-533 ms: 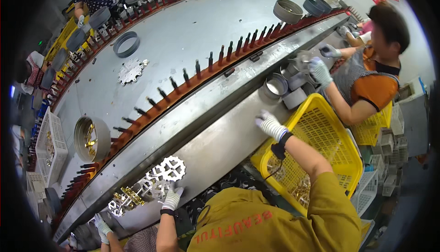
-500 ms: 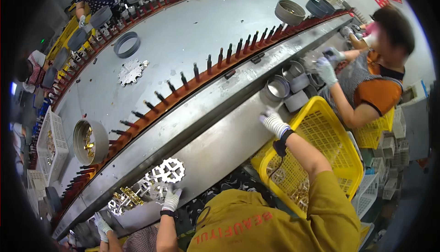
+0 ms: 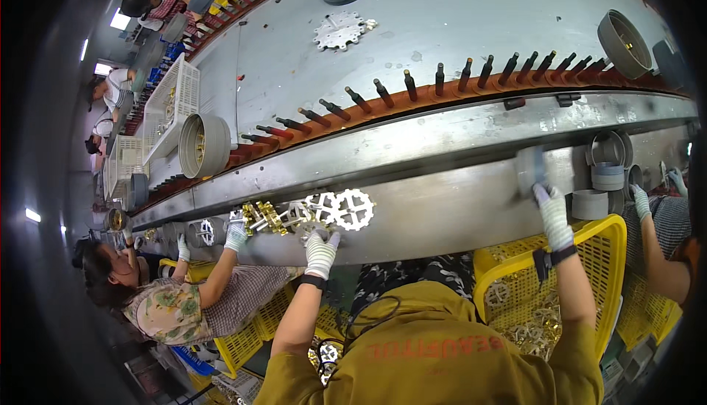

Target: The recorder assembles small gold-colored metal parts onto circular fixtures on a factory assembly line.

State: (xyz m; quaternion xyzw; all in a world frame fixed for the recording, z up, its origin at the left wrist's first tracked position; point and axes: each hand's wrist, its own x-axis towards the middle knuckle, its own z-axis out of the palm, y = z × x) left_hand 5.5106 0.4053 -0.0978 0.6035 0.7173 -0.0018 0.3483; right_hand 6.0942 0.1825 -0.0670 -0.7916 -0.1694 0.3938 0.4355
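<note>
My left hand (image 3: 321, 255), in a striped work glove, has its fingers closed at the near edge of a small pile of metal parts, on a silver toothed wheel (image 3: 314, 230) that is partly hidden. Another silver toothed wheel (image 3: 354, 210) with a cross-shaped centre lies just beyond, beside gold-coloured metal pieces (image 3: 264, 217). Well apart, on the right, my gloved right hand (image 3: 554, 219) grips the lower edge of a grey ring-shaped container (image 3: 529, 172). That container is smeared by motion, so whether it has a bottom cannot be told.
Grey round containers (image 3: 591, 204) stand on the metal bench (image 3: 442, 217) at right. A yellow basket (image 3: 617, 258) of metal parts sits below my right arm. Dark upright pegs (image 3: 409, 85) line the red-brown rail beyond. Co-workers sit at left (image 3: 166, 305) and right (image 3: 666, 258).
The view has swung, shifting the scene. My right hand was empty near the grey containers; now it holds one, away from the group. My left hand stays by the metal parts.
</note>
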